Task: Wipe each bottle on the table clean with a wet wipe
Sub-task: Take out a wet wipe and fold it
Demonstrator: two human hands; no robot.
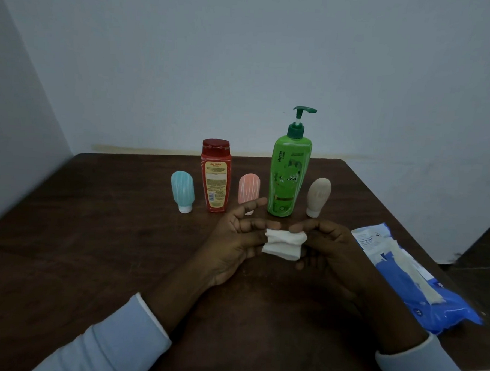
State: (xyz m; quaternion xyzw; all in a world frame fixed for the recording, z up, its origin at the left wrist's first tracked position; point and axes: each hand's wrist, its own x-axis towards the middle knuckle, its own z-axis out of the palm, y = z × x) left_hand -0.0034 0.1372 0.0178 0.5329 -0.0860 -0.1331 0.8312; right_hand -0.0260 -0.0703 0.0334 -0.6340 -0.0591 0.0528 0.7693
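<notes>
Head view: left grip (pixel 235 241) and right grip (pixel 329 252) meet over middle of table (pixel 93 234), each pinching one end of folded white wet wipe (pixel 284 244); left index finger stretched forward. Beyond wipe, five bottles upright in row, left to right: teal bottle (pixel 182 190), cap down; red bottle (pixel 215 178); pink bottle (pixel 248 189), foot hidden behind left fingers; green pump bottle (pixel 288 176); beige bottle (pixel 318 196), cap down. Blue wipes pack (pixel 420 288) lies flat beside right grip, white strip across its top.
</notes>
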